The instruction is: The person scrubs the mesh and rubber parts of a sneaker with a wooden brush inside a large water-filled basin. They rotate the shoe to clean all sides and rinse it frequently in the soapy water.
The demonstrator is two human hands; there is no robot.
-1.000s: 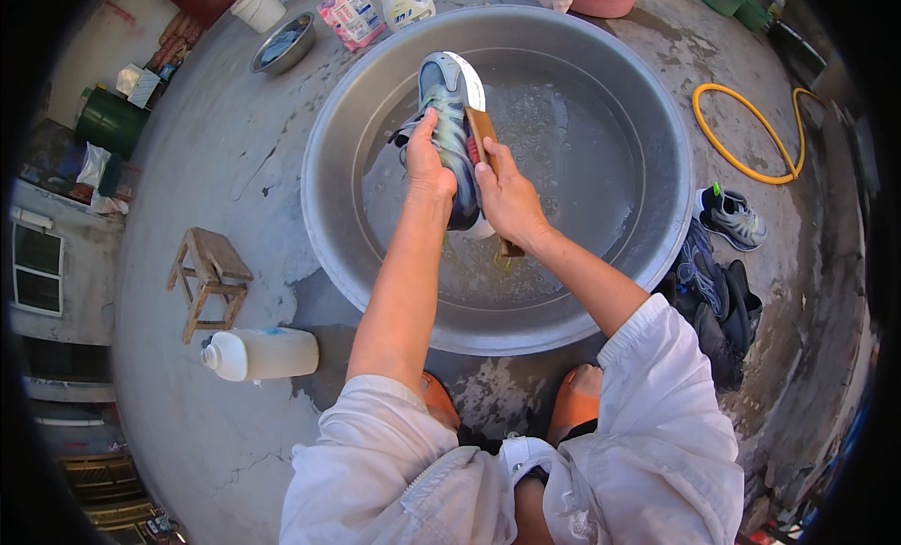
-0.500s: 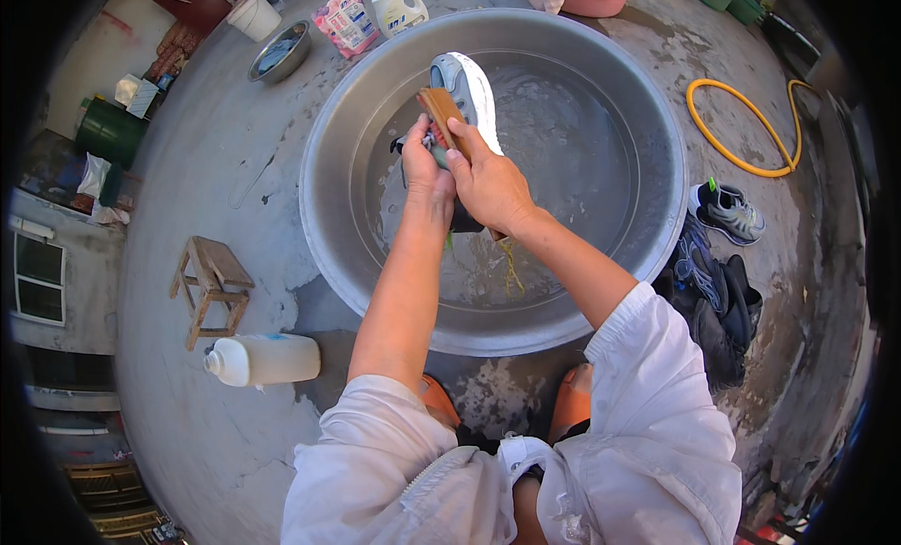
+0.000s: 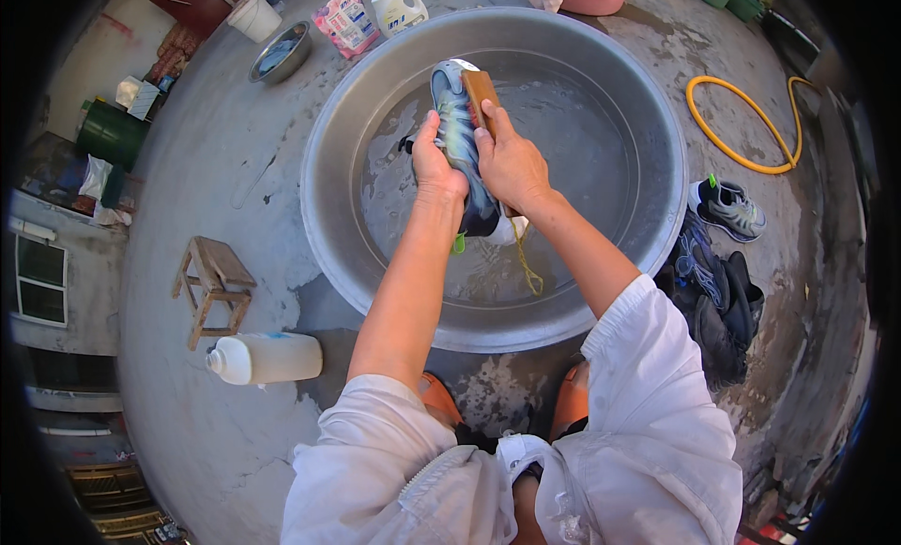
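Scrub brush point(image 3: 481, 92) has shifted from across the sneaker point(image 3: 458, 137) to its R side vs. half-sec ago; person's R hand point(image 3: 513, 165) grips brush, L hand point(image 3: 437, 172) clasps sneaker, over water point(image 3: 587, 184) in lg. gray basin point(image 3: 330, 179).

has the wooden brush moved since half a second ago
Yes: judged against the big grey basin, the wooden brush has shifted to the right and slightly toward the basin's far side.

Soft daylight is falling evenly over the concrete floor point(image 3: 206, 179), casting only faint shadows. Pale reflections are showing on the water point(image 3: 582, 169). The fisheye is bending the pale wall point(image 3: 103, 47) toward black corners, where detail is seemingly blurring.
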